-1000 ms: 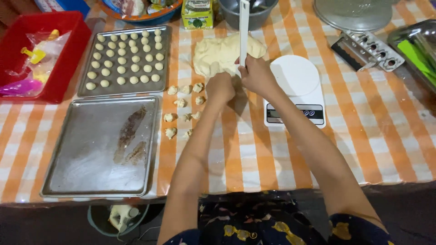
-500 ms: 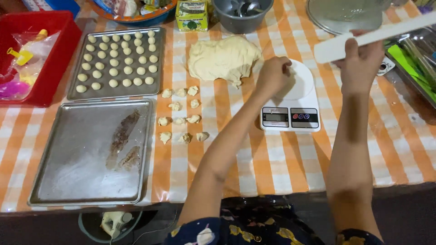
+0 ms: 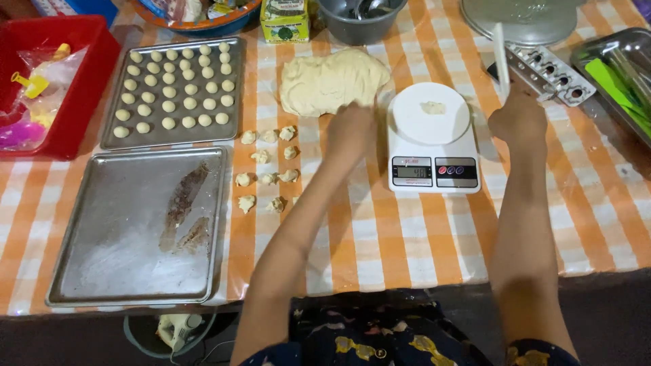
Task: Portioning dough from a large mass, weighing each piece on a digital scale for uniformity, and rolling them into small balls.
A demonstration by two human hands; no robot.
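The left hand (image 3: 351, 129), fingers hidden, lies just left of the scale (image 3: 434, 146); the dough bit (image 3: 432, 107) sits right of it.

The right hand (image 3: 519, 116) grips an upright scraper (image 3: 501, 57).

- Light's bright and even from above, warm on the checked cloth (image 3: 407, 237).
- My left hand (image 3: 349, 129) smears with motion blur; my right hand (image 3: 519, 118) looks sharper.
- Soft shadows sit under both my arms.
- Dull glare on the empty tray (image 3: 129, 230).
- Below the table edge it's dim.
- Straight lines bow slightly near the corners.
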